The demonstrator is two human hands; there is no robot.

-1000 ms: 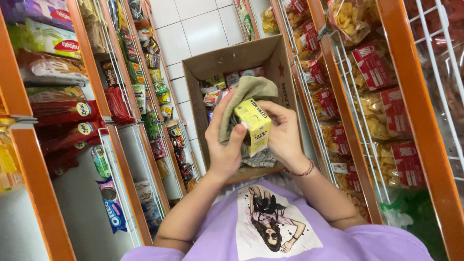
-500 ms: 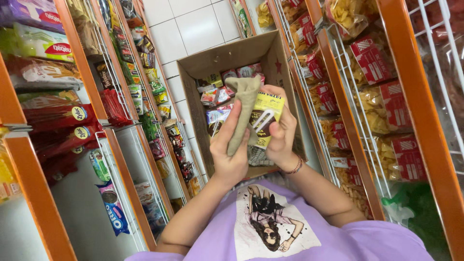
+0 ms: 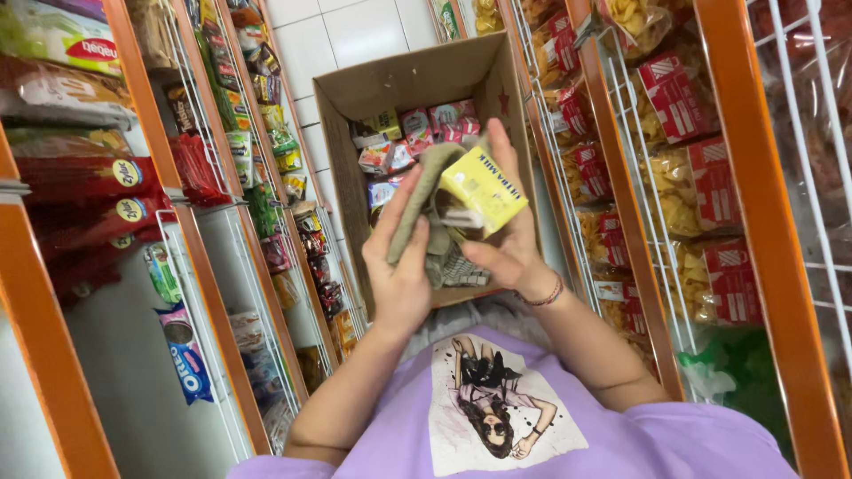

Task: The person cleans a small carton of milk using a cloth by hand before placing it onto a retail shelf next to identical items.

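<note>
Above the open cardboard box [image 3: 355,98] between the snack shelves: right hand [image 3: 510,253], fingers closed round a small yellow carton [image 3: 484,188]; left hand [image 3: 404,266] presses a grey-green cloth [image 3: 417,200] against it. Step judged: wiping the carton, mid-way; next calls for turning it to an unwiped face.

I have two hands up: my left hand [image 3: 401,270] on one grey-green cloth [image 3: 424,200], my right hand [image 3: 510,235] around one small yellow carton [image 3: 484,188]. One open cardboard box [image 3: 399,84] sits in front of me, with roughly eight small packets [image 3: 417,133] visible inside; the rest are hidden. One beaded bracelet [image 3: 543,297] circles my right wrist. Two shelf racks [image 3: 621,160] flank me, their snack bags too many and too overlapped to count.
</note>
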